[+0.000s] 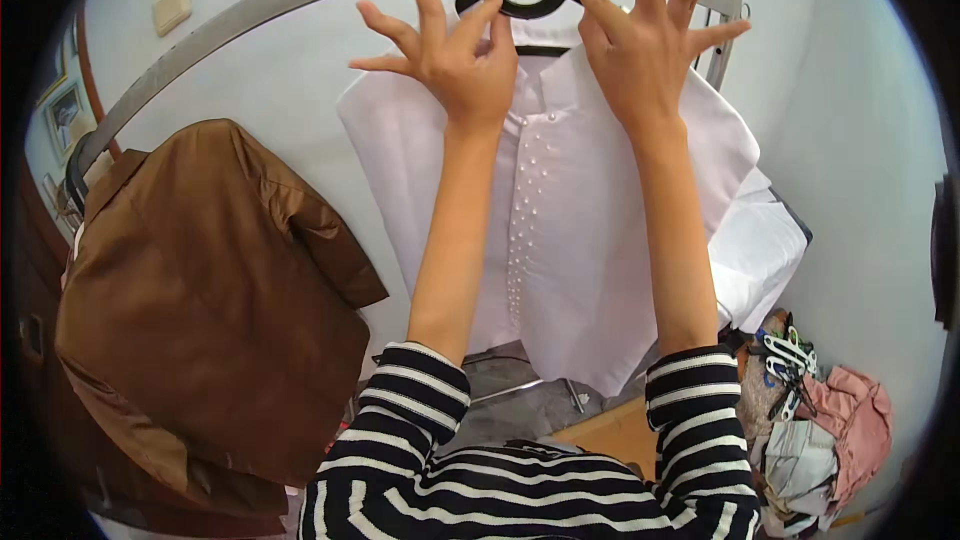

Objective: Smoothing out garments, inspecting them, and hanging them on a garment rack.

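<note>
Both hands are raised with fingers spread wide and gripping nothing: the left hand (455, 55) and the right hand (640, 45) sit at the collar of a white beaded blouse (590, 210). That blouse hangs on a black hanger (525, 2) hooked over a curved metal rail (250, 15), well apart from a brown jacket (200, 290) on the left.
</note>
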Action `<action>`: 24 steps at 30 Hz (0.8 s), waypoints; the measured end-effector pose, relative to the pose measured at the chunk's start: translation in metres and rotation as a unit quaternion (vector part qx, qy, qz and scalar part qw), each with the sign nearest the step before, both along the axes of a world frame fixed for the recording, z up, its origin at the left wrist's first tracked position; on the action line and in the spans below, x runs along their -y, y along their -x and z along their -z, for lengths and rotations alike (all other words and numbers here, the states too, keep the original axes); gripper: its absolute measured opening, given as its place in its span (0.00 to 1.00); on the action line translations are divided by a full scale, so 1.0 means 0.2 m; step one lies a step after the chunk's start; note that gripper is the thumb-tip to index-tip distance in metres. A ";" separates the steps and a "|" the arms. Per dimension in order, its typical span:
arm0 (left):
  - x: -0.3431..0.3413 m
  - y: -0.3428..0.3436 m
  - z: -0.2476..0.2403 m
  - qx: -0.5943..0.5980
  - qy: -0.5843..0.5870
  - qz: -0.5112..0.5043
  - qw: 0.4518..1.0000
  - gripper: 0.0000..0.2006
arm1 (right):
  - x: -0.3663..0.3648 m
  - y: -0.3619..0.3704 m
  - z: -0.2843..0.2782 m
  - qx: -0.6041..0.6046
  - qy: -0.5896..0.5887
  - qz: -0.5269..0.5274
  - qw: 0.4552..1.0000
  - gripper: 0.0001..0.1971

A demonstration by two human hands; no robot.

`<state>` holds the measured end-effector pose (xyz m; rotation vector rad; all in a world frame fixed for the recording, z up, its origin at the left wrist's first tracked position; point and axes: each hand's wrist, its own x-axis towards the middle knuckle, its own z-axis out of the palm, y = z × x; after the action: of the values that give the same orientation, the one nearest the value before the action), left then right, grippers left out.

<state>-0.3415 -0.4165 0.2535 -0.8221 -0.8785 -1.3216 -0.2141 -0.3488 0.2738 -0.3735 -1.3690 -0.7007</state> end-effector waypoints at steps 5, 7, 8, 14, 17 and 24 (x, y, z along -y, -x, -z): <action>0.00 0.02 -0.07 0.019 0.026 -0.021 0.999 0.12 | -0.03 0.00 -0.06 0.007 0.009 -0.007 1.000 0.17; 0.00 0.04 -0.07 0.025 0.034 -0.034 0.999 0.15 | -0.05 0.01 -0.05 0.004 0.013 0.010 1.000 0.18; 0.00 0.02 -0.07 0.029 0.034 -0.027 0.999 0.15 | -0.05 -0.02 -0.04 0.008 0.012 0.017 1.000 0.18; 0.08 -0.02 0.01 0.101 0.139 0.041 0.984 0.22 | 0.01 -0.06 0.08 0.035 0.054 -0.045 0.997 0.20; 0.09 -0.05 0.04 0.108 0.174 0.074 0.976 0.18 | 0.05 -0.08 0.12 0.017 0.075 -0.095 0.993 0.20; 0.06 -0.09 0.09 0.124 0.298 0.180 0.929 0.09 | 0.12 -0.16 0.18 0.017 0.165 -0.017 0.986 0.22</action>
<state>-0.3244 -0.4291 0.2358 -1.3580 -1.4175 -1.5179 -0.1820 -0.3723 0.2376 -0.6009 -1.5245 -0.4515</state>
